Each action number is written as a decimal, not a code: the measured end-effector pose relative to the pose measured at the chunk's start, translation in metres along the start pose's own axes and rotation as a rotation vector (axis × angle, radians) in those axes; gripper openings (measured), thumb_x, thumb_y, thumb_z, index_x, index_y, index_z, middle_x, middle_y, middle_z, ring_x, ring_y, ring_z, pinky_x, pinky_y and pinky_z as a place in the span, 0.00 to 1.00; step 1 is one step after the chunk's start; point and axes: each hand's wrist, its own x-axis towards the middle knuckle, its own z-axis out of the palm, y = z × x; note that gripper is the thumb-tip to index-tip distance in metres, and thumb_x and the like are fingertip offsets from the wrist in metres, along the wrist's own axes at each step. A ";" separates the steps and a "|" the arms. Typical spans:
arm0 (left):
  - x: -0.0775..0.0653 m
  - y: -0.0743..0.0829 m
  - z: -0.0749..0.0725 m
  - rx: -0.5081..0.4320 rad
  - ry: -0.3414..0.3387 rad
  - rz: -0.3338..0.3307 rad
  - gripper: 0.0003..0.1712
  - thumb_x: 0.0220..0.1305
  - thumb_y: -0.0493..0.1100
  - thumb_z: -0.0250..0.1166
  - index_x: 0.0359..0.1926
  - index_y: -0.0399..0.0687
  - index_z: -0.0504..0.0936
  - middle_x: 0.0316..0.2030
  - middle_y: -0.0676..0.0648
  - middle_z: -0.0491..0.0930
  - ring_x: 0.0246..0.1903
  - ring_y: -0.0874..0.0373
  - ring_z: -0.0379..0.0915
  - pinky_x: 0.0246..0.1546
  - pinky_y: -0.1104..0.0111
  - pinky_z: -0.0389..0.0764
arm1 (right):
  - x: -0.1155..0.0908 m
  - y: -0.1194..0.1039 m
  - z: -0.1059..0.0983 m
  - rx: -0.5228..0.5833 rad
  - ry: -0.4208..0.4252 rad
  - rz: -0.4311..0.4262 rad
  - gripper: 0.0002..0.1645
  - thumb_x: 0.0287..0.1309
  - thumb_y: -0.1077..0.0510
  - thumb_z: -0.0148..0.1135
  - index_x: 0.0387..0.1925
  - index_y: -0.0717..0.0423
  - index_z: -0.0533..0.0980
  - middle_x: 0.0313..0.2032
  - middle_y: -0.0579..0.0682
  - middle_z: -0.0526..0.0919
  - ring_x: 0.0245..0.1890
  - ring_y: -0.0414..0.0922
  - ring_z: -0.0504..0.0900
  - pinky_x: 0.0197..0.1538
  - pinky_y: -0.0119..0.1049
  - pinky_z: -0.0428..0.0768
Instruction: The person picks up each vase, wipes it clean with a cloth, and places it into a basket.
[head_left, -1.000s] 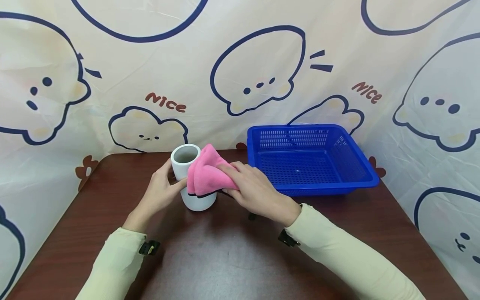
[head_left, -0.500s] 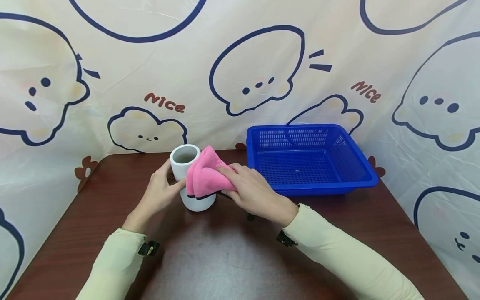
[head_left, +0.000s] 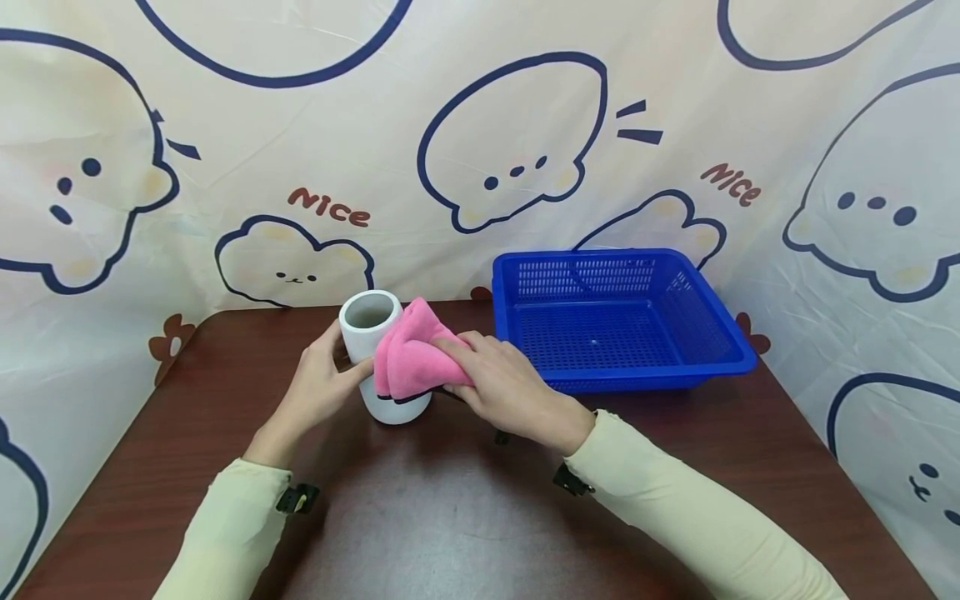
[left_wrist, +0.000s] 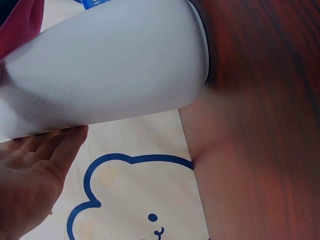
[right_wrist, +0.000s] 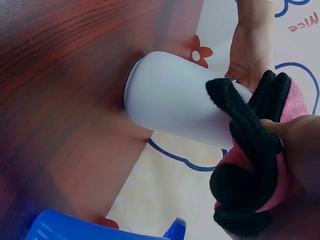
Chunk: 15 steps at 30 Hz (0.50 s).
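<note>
A white vase with an open round top stands upright on the brown table. My left hand holds it from the left side, thumb at the front; in the left wrist view its fingers lie against the vase wall. A pink cloth with dark edging is bunched in my right hand. That hand presses the cloth against the right side of the vase. The right wrist view shows the cloth's black underside folded beside the vase, with part of the fingers hidden.
To the right, a blue perforated basket sits near the back of the table. A cream curtain with cartoon outlines hangs behind and along both sides.
The pink cloth and my right hand have slid slightly down the vase's side. My left hand and the vase stay almost where they were.
</note>
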 end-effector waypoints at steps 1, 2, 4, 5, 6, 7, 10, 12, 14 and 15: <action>0.000 0.000 0.000 0.000 0.002 0.003 0.37 0.60 0.51 0.68 0.67 0.51 0.64 0.56 0.40 0.77 0.50 0.45 0.79 0.50 0.49 0.81 | 0.000 0.000 0.000 -0.004 0.002 -0.002 0.32 0.62 0.47 0.61 0.66 0.40 0.65 0.55 0.48 0.78 0.51 0.45 0.78 0.51 0.41 0.78; 0.000 0.000 0.000 -0.001 0.002 0.004 0.37 0.60 0.51 0.68 0.67 0.50 0.64 0.56 0.40 0.77 0.50 0.45 0.79 0.50 0.49 0.81 | 0.000 0.000 0.000 -0.005 0.002 -0.004 0.32 0.62 0.47 0.61 0.66 0.40 0.65 0.55 0.48 0.78 0.50 0.45 0.79 0.51 0.41 0.78; 0.000 0.001 0.000 -0.001 0.004 0.007 0.37 0.60 0.50 0.68 0.67 0.50 0.64 0.56 0.39 0.78 0.49 0.45 0.80 0.50 0.49 0.81 | 0.000 0.001 0.001 -0.008 -0.003 -0.003 0.32 0.62 0.47 0.61 0.66 0.40 0.65 0.54 0.48 0.78 0.50 0.45 0.79 0.50 0.41 0.78; 0.000 0.001 0.000 -0.002 0.006 0.008 0.37 0.60 0.50 0.68 0.67 0.50 0.64 0.56 0.39 0.78 0.49 0.45 0.80 0.50 0.49 0.81 | 0.000 0.001 0.001 -0.007 -0.007 -0.002 0.32 0.62 0.47 0.61 0.66 0.39 0.65 0.54 0.48 0.78 0.49 0.45 0.79 0.50 0.41 0.78; 0.000 0.001 0.000 -0.004 0.006 0.008 0.37 0.60 0.50 0.68 0.67 0.50 0.64 0.56 0.39 0.78 0.49 0.45 0.80 0.50 0.50 0.81 | 0.000 0.001 0.002 -0.002 -0.013 0.002 0.32 0.62 0.47 0.61 0.66 0.39 0.64 0.54 0.48 0.78 0.49 0.45 0.79 0.50 0.40 0.78; 0.000 0.001 0.000 -0.004 0.006 0.008 0.37 0.60 0.50 0.68 0.67 0.50 0.64 0.56 0.39 0.78 0.49 0.45 0.80 0.50 0.50 0.81 | 0.000 0.001 0.002 0.001 -0.019 0.005 0.32 0.62 0.46 0.61 0.67 0.38 0.64 0.54 0.48 0.78 0.49 0.45 0.79 0.50 0.40 0.78; 0.000 0.002 0.001 -0.008 0.005 0.009 0.37 0.60 0.49 0.68 0.67 0.51 0.65 0.55 0.39 0.78 0.49 0.46 0.80 0.50 0.50 0.81 | 0.000 0.001 0.003 0.007 -0.036 0.017 0.32 0.62 0.46 0.61 0.67 0.37 0.63 0.54 0.48 0.78 0.48 0.45 0.79 0.50 0.39 0.78; 0.000 0.002 0.000 -0.008 0.002 0.007 0.37 0.60 0.49 0.68 0.67 0.51 0.64 0.56 0.39 0.78 0.49 0.45 0.79 0.50 0.50 0.81 | 0.000 0.001 0.003 0.008 -0.041 0.019 0.32 0.62 0.46 0.61 0.66 0.37 0.63 0.53 0.48 0.79 0.47 0.45 0.78 0.49 0.39 0.78; 0.000 0.001 0.000 -0.010 0.001 0.006 0.37 0.60 0.49 0.68 0.67 0.51 0.64 0.56 0.39 0.78 0.50 0.45 0.79 0.50 0.49 0.81 | 0.000 0.001 0.004 0.003 -0.040 0.016 0.32 0.62 0.46 0.61 0.66 0.37 0.63 0.52 0.48 0.79 0.46 0.45 0.79 0.48 0.39 0.78; 0.000 0.001 0.000 -0.010 0.001 0.005 0.37 0.60 0.49 0.68 0.67 0.50 0.64 0.56 0.39 0.77 0.50 0.45 0.79 0.50 0.49 0.81 | -0.001 0.001 0.005 0.000 -0.039 0.013 0.32 0.63 0.46 0.61 0.66 0.38 0.64 0.52 0.48 0.79 0.46 0.45 0.79 0.47 0.39 0.78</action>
